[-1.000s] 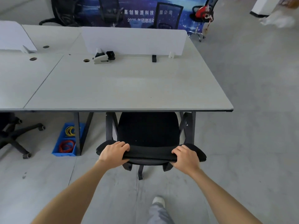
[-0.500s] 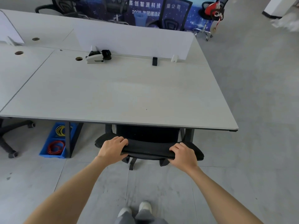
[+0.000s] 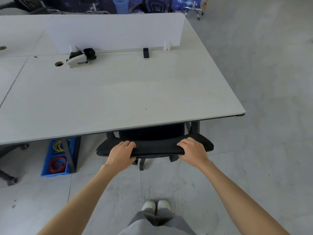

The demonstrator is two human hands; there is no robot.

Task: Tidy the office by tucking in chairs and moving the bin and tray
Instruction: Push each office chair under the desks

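Chair (image 3: pixel 155 146): one; backrest top runs left-right, seat under the counter (image 3: pixel 118 99).
Grip: your left hand (image 3: pixel 121 154) and right hand (image 3: pixel 193 150) each curl round its top edge.

Chair back (image 3: pixel 155 146) — black matt cloth; desk top (image 3: pixel 118 92) — smooth, matt
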